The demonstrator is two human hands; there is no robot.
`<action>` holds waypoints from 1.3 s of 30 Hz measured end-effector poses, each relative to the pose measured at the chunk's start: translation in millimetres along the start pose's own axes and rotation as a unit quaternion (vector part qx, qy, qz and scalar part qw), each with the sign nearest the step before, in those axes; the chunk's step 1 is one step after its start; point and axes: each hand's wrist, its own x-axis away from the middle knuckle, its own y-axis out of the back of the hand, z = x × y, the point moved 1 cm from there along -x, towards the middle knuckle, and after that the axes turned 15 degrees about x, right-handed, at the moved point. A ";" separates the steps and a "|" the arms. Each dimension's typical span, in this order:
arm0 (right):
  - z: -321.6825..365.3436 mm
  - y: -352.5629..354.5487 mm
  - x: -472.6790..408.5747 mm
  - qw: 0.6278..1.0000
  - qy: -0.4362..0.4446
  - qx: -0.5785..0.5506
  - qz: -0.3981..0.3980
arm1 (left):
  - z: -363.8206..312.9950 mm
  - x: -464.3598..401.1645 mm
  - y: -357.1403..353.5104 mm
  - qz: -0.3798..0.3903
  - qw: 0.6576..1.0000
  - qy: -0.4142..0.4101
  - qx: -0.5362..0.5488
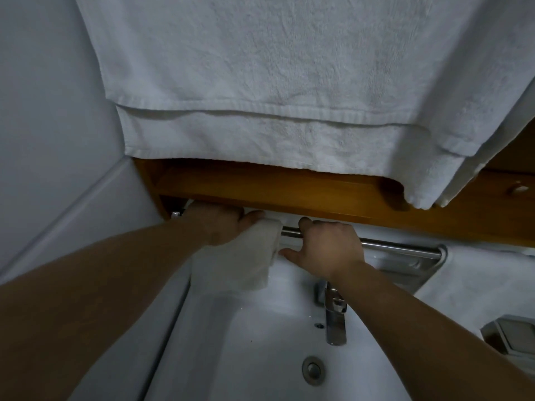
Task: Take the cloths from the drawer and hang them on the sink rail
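Our left hand (223, 224) grips the white cloth (246, 256) draped over the rail (399, 245); our right hand (327, 247) curls round the rail just right of it. We read no writing.

So I count two hands, left (220, 224) and right (327, 250). One small cloth (240, 264) on one rail (399, 244), one big towel (260, 82) far up. One tap (334, 316), one drain (312, 369).

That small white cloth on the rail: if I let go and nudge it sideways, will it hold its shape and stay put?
Probably floppy: the small white cloth sags in soft folds over the rail under the left hand. It likely slides easily, since the rail looks smooth polished metal. It seems light, so uneven draping could let it slip into the sink.
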 end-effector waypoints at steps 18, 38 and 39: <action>0.8 5.0 1.0 1.000 0.002 -0.012 0.005 | -20.2 29.8 -28.1 -0.138 0.984 -0.054 -0.094; -5.1 7.1 -1.3 0.998 0.042 -0.022 0.028 | -28.1 29.1 -26.6 -0.222 0.963 -0.125 -0.092; -4.8 8.1 -0.8 0.998 0.044 -0.025 0.033 | -33.5 33.5 -23.4 -0.232 0.960 -0.128 -0.093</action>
